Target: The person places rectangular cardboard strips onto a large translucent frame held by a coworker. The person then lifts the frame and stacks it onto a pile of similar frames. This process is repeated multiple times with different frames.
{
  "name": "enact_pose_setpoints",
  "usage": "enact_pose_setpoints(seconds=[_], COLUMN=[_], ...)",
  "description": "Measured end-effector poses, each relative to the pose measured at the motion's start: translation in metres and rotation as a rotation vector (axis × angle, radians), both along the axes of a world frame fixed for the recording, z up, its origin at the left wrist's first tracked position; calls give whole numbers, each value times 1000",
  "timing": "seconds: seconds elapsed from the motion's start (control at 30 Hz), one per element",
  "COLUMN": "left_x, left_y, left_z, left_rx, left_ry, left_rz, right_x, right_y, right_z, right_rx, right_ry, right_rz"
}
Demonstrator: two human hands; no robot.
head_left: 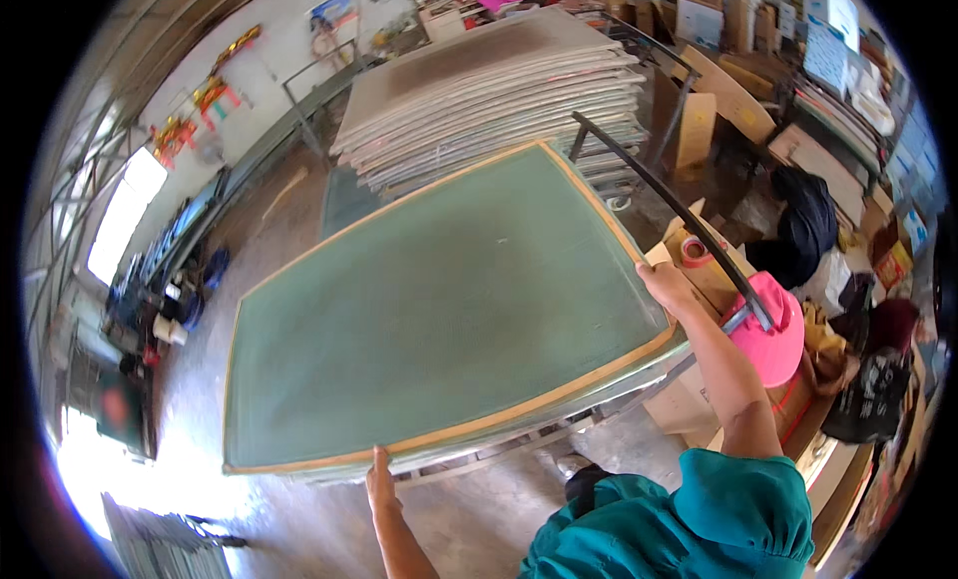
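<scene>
A large green screen panel (449, 310) with a tan wooden frame lies tilted over a metal stand. My left hand (379, 479) grips the near frame edge at the bottom middle. My right hand (667, 285) holds the right frame edge near the far corner. Both arms come up from the lower edge, the right one in a teal short sleeve (699, 519).
A tall stack of similar framed panels (499, 90) sits behind the green one. A black curved bar (679, 220) and a pink stool (773, 335) stand to the right. Cardboard boxes (699, 120), bags and shelves crowd the right side. Concrete floor (259, 210) lies to the left.
</scene>
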State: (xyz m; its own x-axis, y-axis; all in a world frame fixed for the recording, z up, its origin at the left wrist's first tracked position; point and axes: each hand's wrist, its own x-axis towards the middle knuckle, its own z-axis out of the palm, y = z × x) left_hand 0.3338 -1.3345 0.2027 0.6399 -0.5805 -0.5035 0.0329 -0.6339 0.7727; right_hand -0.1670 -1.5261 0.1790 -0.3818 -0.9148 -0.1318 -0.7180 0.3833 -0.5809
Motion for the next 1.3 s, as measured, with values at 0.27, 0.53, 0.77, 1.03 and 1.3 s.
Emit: enact_pose_setpoints(seconds=[0.27,0.53,0.77,1.03,1.3], left_x=[-11,-57,-99,-139,-182], left_y=[124,288,404,516,605], left_z=[101,138,124,105,82], left_rx=[-603,-1528,-1578,-1054,-959], left_ry=[-159,240,36,-654,-490], left_rz=[112,-18,271,467,858], right_x=[105,312,381,387,414], right_y=[6,145,367,554,655], right_z=[78,126,184,186,146], right_rx=[-370,-571,-260,-48,928], right_ry=[582,-2,-708,-950,-818], right_rz=[401,1169,1879,2395,2490])
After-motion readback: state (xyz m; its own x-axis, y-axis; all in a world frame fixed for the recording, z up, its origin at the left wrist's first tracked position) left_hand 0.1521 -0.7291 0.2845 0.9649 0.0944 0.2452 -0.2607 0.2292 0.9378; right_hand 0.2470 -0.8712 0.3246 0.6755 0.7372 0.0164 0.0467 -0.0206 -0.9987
